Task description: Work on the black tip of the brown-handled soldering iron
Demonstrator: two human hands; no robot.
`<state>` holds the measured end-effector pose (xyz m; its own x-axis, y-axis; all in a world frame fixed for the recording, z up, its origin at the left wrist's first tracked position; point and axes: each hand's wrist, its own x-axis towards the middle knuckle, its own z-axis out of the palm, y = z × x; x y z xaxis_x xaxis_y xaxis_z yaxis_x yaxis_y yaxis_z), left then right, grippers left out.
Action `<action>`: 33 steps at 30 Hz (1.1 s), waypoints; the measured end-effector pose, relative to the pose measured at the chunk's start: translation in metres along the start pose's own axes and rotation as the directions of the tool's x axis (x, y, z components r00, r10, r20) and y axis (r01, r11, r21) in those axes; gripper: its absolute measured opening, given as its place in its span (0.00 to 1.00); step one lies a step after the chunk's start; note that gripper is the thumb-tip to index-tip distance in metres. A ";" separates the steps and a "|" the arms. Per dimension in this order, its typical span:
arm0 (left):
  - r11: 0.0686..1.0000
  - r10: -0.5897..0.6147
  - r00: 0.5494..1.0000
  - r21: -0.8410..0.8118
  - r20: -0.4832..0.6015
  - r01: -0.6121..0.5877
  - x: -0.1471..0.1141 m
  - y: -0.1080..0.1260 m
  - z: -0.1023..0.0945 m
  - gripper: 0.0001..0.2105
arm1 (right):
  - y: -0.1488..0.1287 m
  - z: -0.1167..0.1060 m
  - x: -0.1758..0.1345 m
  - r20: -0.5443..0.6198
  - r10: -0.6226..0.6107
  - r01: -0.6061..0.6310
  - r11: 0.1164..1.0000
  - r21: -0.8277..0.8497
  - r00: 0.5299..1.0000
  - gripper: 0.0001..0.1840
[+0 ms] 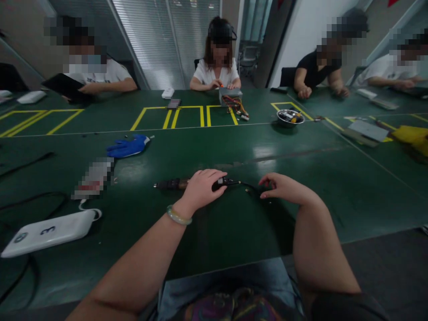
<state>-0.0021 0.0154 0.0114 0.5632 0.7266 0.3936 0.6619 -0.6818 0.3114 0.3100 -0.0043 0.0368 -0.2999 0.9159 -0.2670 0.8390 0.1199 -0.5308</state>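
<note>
In the head view, a dark electric screwdriver [170,184] lies on the green table, its metal tip pointing left. My left hand [203,187] is wrapped over its body, hiding the middle part. From the tool's right end a thin black cable [249,184] runs towards my right hand [284,187]. That hand hovers just past it, thumb and fingers apart and curved; no held object shows between them. Near the cable lies a tiny brass-coloured piece [246,190], too small to name.
On my left are a white power bank [50,232], a phone-like device [96,178] and a blue glove [129,146]. A metal bowl [290,118] of small parts stands farther back. Across the table several people sit; one handles a grey box with coloured wires [230,92].
</note>
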 end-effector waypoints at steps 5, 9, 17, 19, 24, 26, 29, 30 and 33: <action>0.999 0.014 0.999 0.044 0.044 -0.016 0.000 0.004 0.005 0.22 | -0.023 0.013 0.006 0.086 -0.045 0.052 0.996 -0.076 0.995 0.15; 0.997 -0.018 0.998 0.075 0.059 0.013 0.001 0.010 0.005 0.21 | -0.038 0.024 0.009 0.028 -0.013 0.018 0.986 -0.169 1.000 0.05; 0.993 -0.010 0.994 0.121 0.108 -0.003 -0.003 0.024 -0.006 0.22 | -0.047 0.032 0.004 -0.058 -0.052 0.038 0.975 -0.220 0.997 0.02; 0.990 -0.005 0.993 0.138 0.118 -0.012 -0.005 0.026 -0.006 0.23 | -0.048 0.031 0.004 -0.038 -0.083 0.074 0.976 -0.203 0.996 0.01; 0.997 0.032 0.993 0.068 0.118 -0.040 -0.005 0.027 -0.002 0.14 | -0.053 0.031 0.005 -0.034 -0.041 0.036 0.992 -0.118 0.999 0.03; 0.997 0.033 0.991 0.062 0.128 -0.041 -0.004 0.027 0.000 0.12 | -0.056 0.034 0.008 -0.141 0.019 -0.032 0.996 -0.087 0.990 0.04; 0.996 0.031 0.991 0.083 0.133 -0.042 -0.003 0.027 0.001 0.12 | -0.061 0.040 0.014 -0.418 0.058 -0.095 0.993 -0.068 0.907 0.05; 0.995 0.035 0.991 0.090 0.131 -0.047 -0.003 0.027 0.001 0.12 | -0.063 0.042 0.016 -0.472 0.053 -0.091 0.994 -0.058 0.880 0.06; 0.993 0.051 0.990 0.100 0.129 -0.064 -0.002 0.028 0.001 0.11 | -0.066 0.047 0.018 -0.469 0.031 -0.047 0.999 -0.022 0.883 0.08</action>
<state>0.0156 -0.0053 0.0185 0.6554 0.6959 0.2936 0.6707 -0.7150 0.1974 0.2277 -0.0134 0.0297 -0.0256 0.9919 0.1245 0.8621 0.0850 -0.4996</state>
